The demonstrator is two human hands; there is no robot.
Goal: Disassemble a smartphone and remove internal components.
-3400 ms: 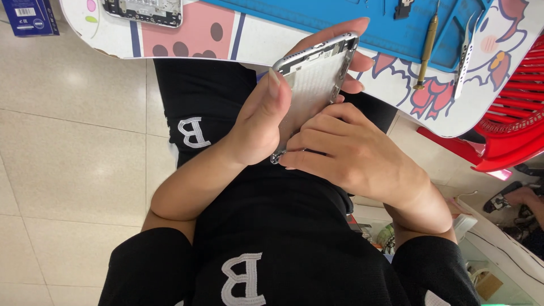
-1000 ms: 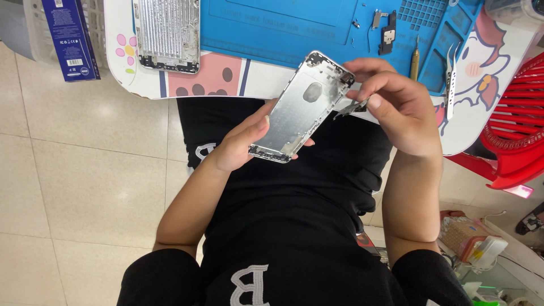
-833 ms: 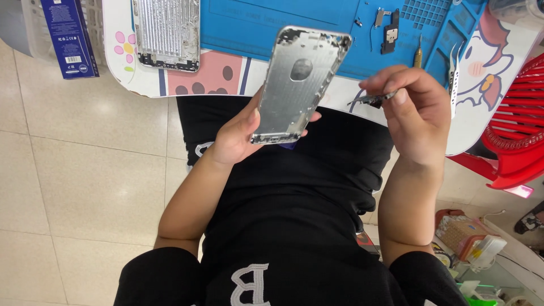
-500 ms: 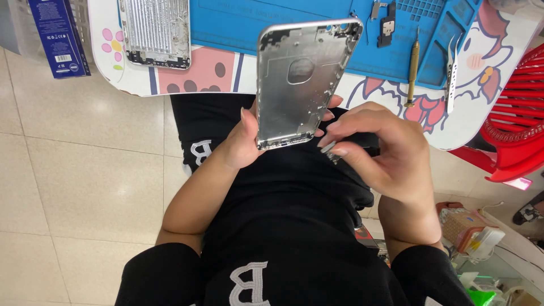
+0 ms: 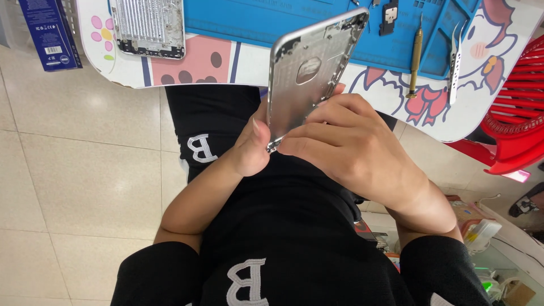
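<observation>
Above a cartoon-printed surface (image 5: 396, 96), both hands, left (image 5: 252, 144) and right (image 5: 351, 141), grip a silver phone housing (image 5: 306, 68); steadying its lower edge seems wise.

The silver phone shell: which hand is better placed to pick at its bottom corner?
Probably the right hand. Its fingertips already sit at the lower edge of the silver phone shell, while the left hand is busy gripping that shell from the side, holding it up.
</observation>
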